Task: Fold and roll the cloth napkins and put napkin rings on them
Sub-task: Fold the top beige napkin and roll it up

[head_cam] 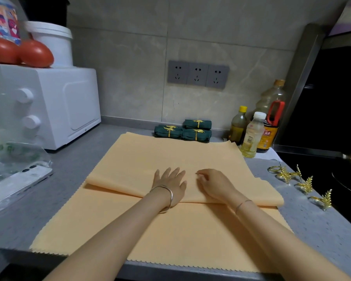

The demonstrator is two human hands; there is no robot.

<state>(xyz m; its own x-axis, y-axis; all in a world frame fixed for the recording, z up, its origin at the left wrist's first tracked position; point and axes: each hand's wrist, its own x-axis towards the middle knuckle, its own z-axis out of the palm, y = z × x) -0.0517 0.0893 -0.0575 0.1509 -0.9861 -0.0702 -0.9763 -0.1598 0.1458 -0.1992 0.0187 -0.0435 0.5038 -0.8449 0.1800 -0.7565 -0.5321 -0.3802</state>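
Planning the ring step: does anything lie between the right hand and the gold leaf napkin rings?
Nothing visible does: between the right hand and the gold leaf-shaped napkin rings lie only the folded orange cloth napkin and grey countertop.

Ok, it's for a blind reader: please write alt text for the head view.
Left hand flat and right hand with curled fingers rest on a folded orange napkin over flat orange cloth on a grey counter. Three rolled green napkins in gold rings sit behind; loose gold rings lie at right.
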